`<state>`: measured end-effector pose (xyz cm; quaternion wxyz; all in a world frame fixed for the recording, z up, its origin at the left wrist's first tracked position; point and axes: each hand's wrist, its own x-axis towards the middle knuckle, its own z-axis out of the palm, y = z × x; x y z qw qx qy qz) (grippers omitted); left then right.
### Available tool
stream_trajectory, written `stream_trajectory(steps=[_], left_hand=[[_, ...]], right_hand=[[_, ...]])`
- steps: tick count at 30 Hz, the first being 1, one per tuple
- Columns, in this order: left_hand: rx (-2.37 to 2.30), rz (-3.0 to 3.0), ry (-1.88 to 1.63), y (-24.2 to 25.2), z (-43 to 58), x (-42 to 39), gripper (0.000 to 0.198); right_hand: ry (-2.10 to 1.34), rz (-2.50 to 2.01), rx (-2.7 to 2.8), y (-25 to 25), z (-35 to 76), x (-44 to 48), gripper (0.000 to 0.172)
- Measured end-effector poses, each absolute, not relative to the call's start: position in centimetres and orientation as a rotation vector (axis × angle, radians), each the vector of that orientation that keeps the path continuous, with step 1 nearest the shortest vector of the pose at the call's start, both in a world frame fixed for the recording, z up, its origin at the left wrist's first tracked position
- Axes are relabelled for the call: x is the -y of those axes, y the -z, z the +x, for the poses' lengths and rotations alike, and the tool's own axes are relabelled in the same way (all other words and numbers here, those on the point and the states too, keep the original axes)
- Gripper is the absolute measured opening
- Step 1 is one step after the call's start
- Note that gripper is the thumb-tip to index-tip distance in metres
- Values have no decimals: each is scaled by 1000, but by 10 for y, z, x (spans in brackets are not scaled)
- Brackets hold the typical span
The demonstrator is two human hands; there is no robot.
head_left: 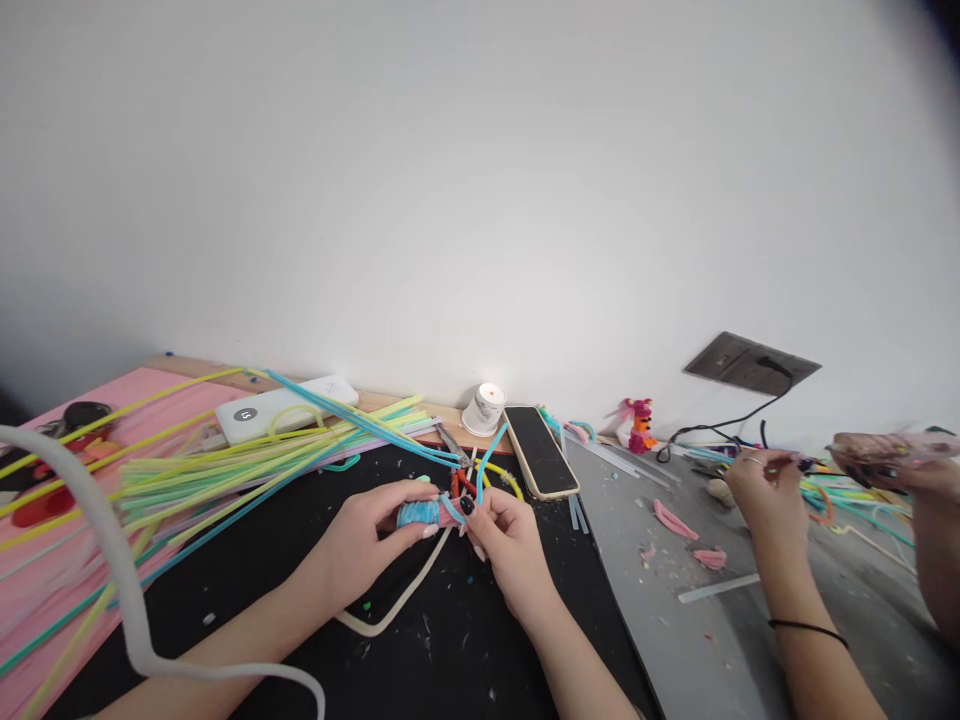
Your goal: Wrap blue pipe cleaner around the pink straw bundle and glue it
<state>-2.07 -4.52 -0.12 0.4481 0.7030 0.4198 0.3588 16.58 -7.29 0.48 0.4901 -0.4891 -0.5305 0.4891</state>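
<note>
Left forearm (259,622), right forearm (577,655) angled inward; left fingers (407,491), right fingers (487,528) curled in pinches, close together.

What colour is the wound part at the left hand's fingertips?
The wound part is light blue; it shows in the head view.

Soft, fairly bright, diffuse light covers the smooth off-white wall (480,200), fading toward a dark, blurred corner at two o'clock. The small blue-and-pink fuzzy roll (418,513) at seven o'clock reads clearly, while the thick, curved white cord (122,545) at eight looks softer. Wide-angle distortion slants the grey rectangular socket plate (739,362) at three, and faint shadows dull the matt grey tabletop (667,600) at four.
</note>
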Motion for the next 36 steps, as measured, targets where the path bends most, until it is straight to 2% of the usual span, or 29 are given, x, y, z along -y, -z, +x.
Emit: stream_trajectory(steps=[4,13,17,23,36], left_hand=[[-998,1654,-908,3,-20,46,36],[-1128,1896,-938,-1,-22,47,31],[-1143,1968,-963,2,-22,46,31],[-1174,1990,-989,2,-24,47,20],[-1181,1846,-1075,5,-19,46,13]], right_hand=[[-1177,-1196,1290,-5,166,73,43],[-1056,-1284,1400,-4,167,74,44],[-1006,-1297,1451,-1,169,75,41],[-975,-1289,1482,-2,169,75,37],[-595,-1300,1897,-5,158,82,20]])
